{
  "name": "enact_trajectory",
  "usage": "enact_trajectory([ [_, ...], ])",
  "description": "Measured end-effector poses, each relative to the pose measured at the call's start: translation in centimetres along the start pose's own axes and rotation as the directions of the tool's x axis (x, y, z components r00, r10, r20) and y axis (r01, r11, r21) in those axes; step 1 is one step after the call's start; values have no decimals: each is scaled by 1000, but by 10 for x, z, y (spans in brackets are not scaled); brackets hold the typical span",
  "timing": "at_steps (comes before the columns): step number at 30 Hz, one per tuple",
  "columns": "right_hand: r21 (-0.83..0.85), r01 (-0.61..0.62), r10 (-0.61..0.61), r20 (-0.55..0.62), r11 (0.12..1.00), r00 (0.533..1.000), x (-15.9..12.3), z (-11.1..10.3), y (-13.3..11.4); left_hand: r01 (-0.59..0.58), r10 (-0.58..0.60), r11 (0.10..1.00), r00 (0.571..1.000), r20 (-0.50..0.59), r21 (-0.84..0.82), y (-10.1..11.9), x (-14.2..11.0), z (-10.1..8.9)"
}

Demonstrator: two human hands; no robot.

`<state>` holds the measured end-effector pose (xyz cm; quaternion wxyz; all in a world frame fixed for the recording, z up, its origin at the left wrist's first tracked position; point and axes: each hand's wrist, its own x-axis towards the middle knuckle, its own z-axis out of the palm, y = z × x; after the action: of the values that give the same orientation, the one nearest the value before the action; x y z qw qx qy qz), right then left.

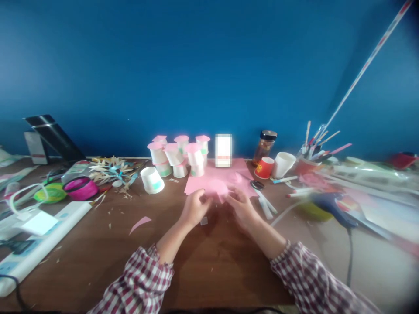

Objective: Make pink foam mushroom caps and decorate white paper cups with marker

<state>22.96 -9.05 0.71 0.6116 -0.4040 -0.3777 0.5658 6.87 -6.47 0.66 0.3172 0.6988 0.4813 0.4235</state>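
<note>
I can't read any words or numbers from here, because the yellow mark (259, 168) on the red cup (266, 162), to the right of the fingers (240, 196) and farther back, is too small and fuzzy.

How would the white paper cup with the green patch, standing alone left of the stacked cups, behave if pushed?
The paper cup looks light, so it would probably slide across the brown wooden table. It rests on its wider end, so tipping seems unlikely. Its paper wall might dent.
</note>
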Motion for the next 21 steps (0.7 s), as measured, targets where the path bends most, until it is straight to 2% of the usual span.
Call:
enact_trajectory([
  [2,-42,31,-30,45,999,999,0,0,0,33,-30,997,999,39,-65,-1,-1,3],
  [6,-111,68,-57,101,991,993,0,0,0,171,-138,950,981,139,-259,-3,-2,8],
  [17,-42,-21,23,59,999,998,-1,1,3,342,-230,809,933,277,-478,13,-6,5],
  [21,-19,-35,36,43,999,998,-1,2,3,355,-230,778,929,291,-517,15,-6,6],
])
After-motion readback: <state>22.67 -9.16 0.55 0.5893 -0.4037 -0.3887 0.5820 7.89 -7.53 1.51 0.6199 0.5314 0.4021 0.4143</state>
